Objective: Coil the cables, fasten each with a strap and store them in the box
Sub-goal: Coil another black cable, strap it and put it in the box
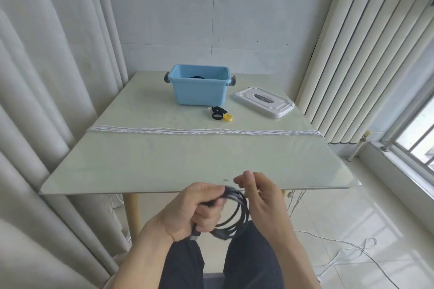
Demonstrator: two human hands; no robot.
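Observation:
My left hand point(195, 209) grips a coiled black cable point(237, 216) just below the table's near edge, over my lap. Its plug ends stick out under the fist. My right hand point(260, 197) is beside the coil on its right, fingers loosely bent, touching the loops at their top; whether it pinches them is unclear. The blue box point(199, 91) stands open at the far middle of the table, with something black inside. In front of it lie black straps point(217, 112) and a yellow strap point(227, 117).
The white lid point(264, 102) lies right of the box. A bundle of white cord point(202, 131) stretches across the glass table point(164, 159). Curtains hang left, a radiator and window stand right. White wires trail on the floor point(347, 253).

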